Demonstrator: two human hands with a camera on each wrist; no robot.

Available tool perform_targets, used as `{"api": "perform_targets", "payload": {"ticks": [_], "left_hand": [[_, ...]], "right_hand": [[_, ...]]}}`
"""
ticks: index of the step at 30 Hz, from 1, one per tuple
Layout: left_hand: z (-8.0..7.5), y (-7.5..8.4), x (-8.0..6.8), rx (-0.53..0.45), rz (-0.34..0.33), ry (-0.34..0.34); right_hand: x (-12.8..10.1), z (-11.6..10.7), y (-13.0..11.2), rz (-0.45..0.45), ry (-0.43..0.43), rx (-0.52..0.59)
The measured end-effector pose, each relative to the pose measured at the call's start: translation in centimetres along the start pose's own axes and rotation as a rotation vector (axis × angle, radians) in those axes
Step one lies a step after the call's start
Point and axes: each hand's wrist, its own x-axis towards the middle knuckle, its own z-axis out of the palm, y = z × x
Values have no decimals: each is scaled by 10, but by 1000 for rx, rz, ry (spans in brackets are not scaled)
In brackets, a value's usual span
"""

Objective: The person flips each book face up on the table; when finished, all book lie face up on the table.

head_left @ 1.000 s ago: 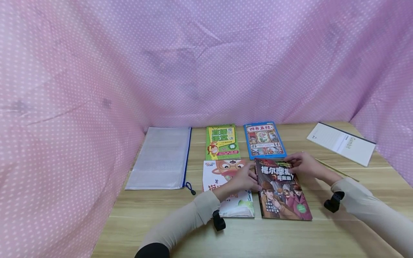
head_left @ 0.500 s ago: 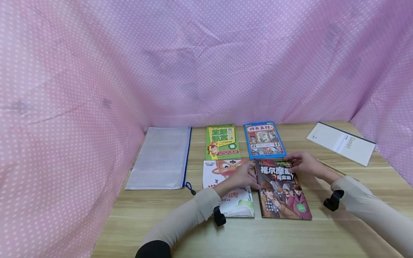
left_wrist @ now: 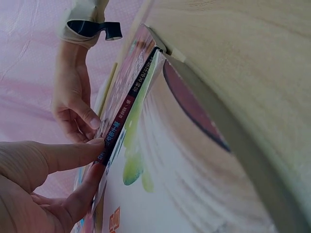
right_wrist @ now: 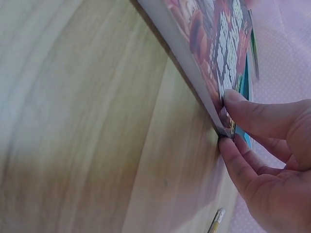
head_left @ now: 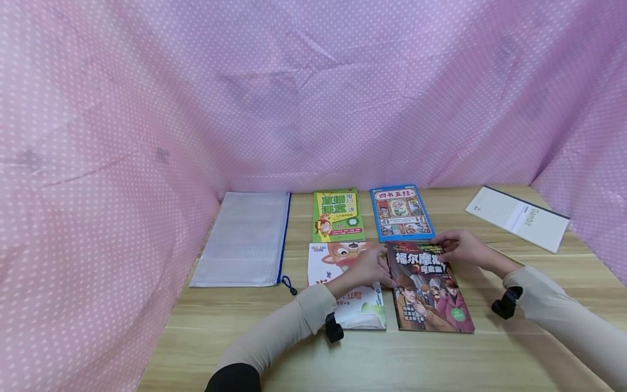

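Note:
A dark red-brown comic-style book (head_left: 431,305) lies on the table in front of me. At its spine, my left hand (head_left: 364,269) holds the edge between thumb and finger; the left wrist view shows the thumb (left_wrist: 80,154) against the dark spine (left_wrist: 127,104). The upper right corner is pinched by my right hand (head_left: 460,249), thumb (right_wrist: 252,114) on the cover and fingers (right_wrist: 235,162) at the underside. Beneath my left wrist lies a white book with a cartoon animal (head_left: 364,313), partly hidden by that hand and sleeve.
Behind lie a green book (head_left: 338,215) and a blue-bordered book (head_left: 401,212). A translucent mesh zipper bag (head_left: 242,239) with blue edging lies left. To the right are a white notepad (head_left: 519,218) and a pencil (head_left: 506,256), partly covered by the right arm. Pink dotted cloth (head_left: 313,92) hangs behind.
Both hands keep their places on the dark book, which has barely moved. The left forearm has shifted slightly right, and the right sleeve covers more of the pencil.

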Motion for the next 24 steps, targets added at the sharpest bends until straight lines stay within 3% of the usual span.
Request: {"api": "perform_targets", "payload": {"ticks": [5, 13, 24], "left_hand": [[2, -1, -2, 17, 7, 15], [5, 3, -10, 62, -47, 25], [12, 6, -22, 129, -22, 3]], "right_hand": [[0, 0, 4, -29, 17, 2], [1, 1, 3, -47, 30, -8], [-2, -1, -6, -4, -10, -10]]}}
